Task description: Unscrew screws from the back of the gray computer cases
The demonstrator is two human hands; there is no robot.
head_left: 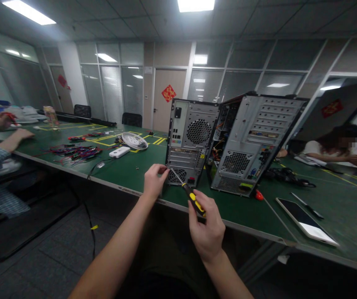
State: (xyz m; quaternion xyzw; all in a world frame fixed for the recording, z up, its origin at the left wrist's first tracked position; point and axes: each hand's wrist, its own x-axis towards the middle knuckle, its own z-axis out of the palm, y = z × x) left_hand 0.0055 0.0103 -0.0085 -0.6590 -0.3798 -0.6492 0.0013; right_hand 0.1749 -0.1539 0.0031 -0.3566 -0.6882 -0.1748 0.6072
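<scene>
Two computer towers stand upright on the green table, rear panels facing me. My right hand grips the yellow and black handle of a screwdriver. The screwdriver's shaft slants up and left to the lower left part of the left tower, near its round lower grille. Beside that tip, at the tower's left edge, my left hand has thumb and fingertips pinched together; whatever may be between them is too small to make out. The right tower is tilted in view, with cables showing through its open side.
On the green table lie a bundle of wires, a white power strip and a white round basket. Rightward are a red-tipped object, a phone, a knife-like tool and black cables. People sit at both sides.
</scene>
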